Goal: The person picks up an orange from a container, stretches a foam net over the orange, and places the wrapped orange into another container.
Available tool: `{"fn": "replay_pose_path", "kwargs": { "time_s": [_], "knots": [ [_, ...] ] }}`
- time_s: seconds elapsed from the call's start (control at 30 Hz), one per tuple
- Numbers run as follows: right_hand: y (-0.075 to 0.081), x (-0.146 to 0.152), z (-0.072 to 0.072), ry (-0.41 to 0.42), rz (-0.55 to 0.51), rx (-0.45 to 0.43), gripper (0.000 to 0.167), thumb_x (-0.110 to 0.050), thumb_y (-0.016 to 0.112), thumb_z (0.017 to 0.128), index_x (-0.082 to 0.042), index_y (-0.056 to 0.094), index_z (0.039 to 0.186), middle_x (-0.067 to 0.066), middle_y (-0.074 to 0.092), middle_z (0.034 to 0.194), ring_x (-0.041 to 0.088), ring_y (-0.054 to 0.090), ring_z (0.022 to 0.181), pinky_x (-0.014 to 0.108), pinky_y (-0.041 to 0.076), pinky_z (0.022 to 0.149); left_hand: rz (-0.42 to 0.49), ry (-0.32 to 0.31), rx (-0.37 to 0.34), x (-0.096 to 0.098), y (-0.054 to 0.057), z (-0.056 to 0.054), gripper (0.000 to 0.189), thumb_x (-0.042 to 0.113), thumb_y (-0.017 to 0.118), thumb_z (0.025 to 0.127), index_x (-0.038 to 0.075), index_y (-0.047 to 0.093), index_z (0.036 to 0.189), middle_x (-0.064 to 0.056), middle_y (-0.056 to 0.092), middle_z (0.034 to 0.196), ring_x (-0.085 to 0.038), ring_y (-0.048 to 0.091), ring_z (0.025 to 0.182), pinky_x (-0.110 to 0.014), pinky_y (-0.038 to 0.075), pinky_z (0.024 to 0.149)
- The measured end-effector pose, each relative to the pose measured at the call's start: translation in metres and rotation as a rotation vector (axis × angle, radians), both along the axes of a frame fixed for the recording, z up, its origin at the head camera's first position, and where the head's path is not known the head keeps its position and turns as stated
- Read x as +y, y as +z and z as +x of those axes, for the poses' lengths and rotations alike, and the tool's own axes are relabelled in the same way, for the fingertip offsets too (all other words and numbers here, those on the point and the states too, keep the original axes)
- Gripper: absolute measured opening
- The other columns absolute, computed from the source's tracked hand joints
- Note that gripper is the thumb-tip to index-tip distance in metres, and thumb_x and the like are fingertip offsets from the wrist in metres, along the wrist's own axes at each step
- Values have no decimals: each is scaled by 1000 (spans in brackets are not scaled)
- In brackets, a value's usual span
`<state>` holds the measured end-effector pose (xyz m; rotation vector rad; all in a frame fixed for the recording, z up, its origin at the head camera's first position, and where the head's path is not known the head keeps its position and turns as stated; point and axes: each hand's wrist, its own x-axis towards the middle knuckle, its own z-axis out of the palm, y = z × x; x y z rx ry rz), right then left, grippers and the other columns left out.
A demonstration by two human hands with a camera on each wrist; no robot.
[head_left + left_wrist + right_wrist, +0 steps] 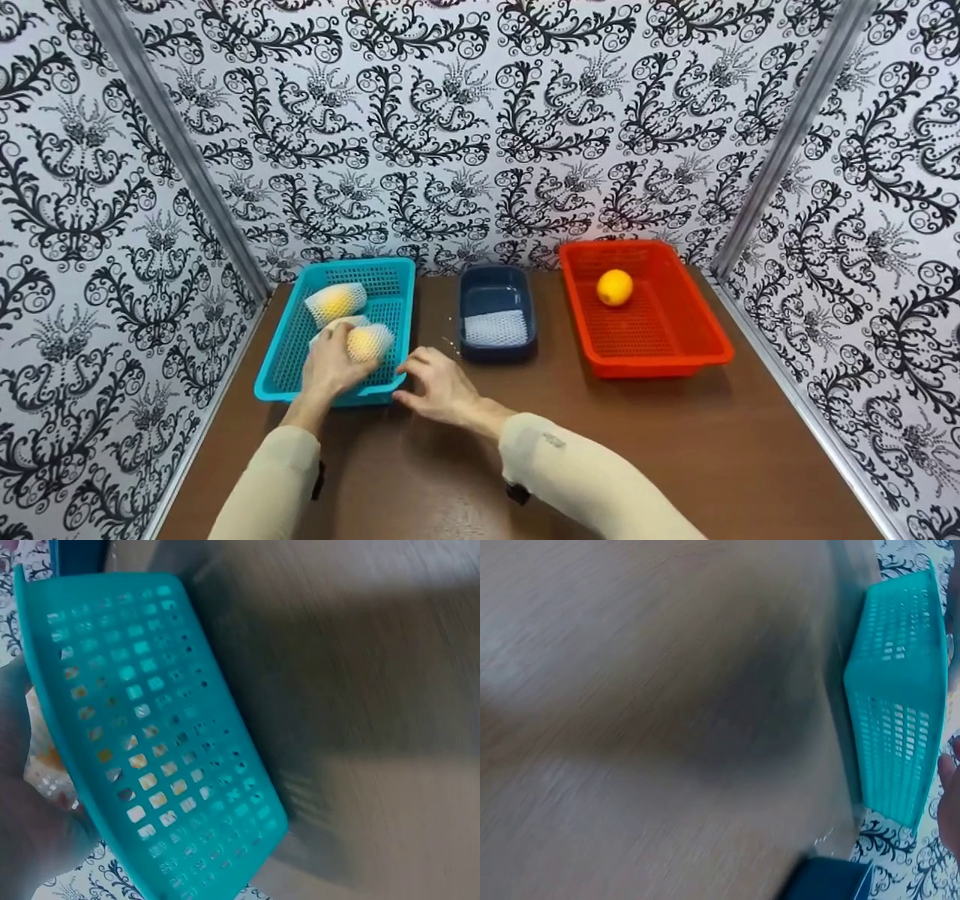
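Note:
In the head view my left hand [332,365] reaches into the teal basket [410,300] and grips a yellow fruit [369,343] wrapped in a white foam net. Another netted yellow fruit [335,303] lies behind it. More white netting [349,322] shows beside my fingers, mostly hidden by the hand. My right hand [442,390] is at the basket's front right corner with loosely bent fingers; whether they touch the rim is unclear. The left wrist view shows the basket's side [150,705], with the left hand [30,832] partly cut off.
A small dark blue tray [495,281] holding a white foam net [496,328] stands in the middle. At the right, a red basket [652,364] holds a bare yellow-orange fruit [615,288]. Small crumbs lie beside the blue tray on the brown table [465,480]. Patterned walls enclose the table.

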<state>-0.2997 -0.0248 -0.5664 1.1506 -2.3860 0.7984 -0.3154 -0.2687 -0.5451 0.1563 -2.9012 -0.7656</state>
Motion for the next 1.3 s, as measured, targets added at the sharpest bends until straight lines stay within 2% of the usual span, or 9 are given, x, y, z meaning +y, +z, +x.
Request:
{"fn": "replay_pose_path", "kwargs": {
  "time_s": [0.1,0.27,0.47,0.63,0.8,1.03,1.3],
  "knots": [
    [-3,-8,2,-4,67,-6,31,-31,90,96,-14,82,121,2,74,120,21,69,115,33,62,100,-68,4,-46,-3,-4,-1,85,46,87,91,5,53,157,-32,59,151,-54,59,138,-73,53,110],
    [-9,-13,5,-15,118,-17,22,-27,85,101,-17,82,121,0,74,124,18,67,117,31,62,100,-86,-13,-122,-9,-10,-4,84,42,87,92,-2,51,155,-35,64,141,-53,65,126,-72,54,108],
    [-14,-14,4,-2,90,40,10,-22,82,104,-18,82,113,-1,75,120,18,68,117,30,61,103,-84,-31,-156,-17,-9,-6,84,35,87,88,-6,50,151,-38,63,136,-54,67,120,-72,54,107],
    [-13,-16,4,5,65,26,9,-20,82,103,-17,83,112,0,75,120,19,68,117,30,61,102,-83,-35,-192,-21,-6,-5,87,31,90,86,-6,49,154,-40,57,142,-55,64,124,-73,52,109],
    [-10,-16,3,0,83,-2,10,-22,80,105,-18,83,114,-1,75,121,18,69,119,29,61,105,-85,-30,-212,-23,-5,-8,87,31,90,86,-3,50,155,-39,57,143,-54,63,124,-73,52,108],
    [-4,-12,3,9,103,-6,9,-22,79,105,-18,84,112,-1,78,121,18,71,118,30,62,104,-76,-22,-204,-26,-3,-10,94,42,91,86,-3,49,157,-37,56,145,-54,63,126,-73,53,108],
    [0,0,-1,28,75,21,11,-24,82,102,-17,84,110,-1,81,113,20,74,111,34,64,99,-64,-20,-176,-13,8,-10,83,46,83,96,-2,52,157,-34,61,150,-53,62,136,-70,51,117]
  ]
}}
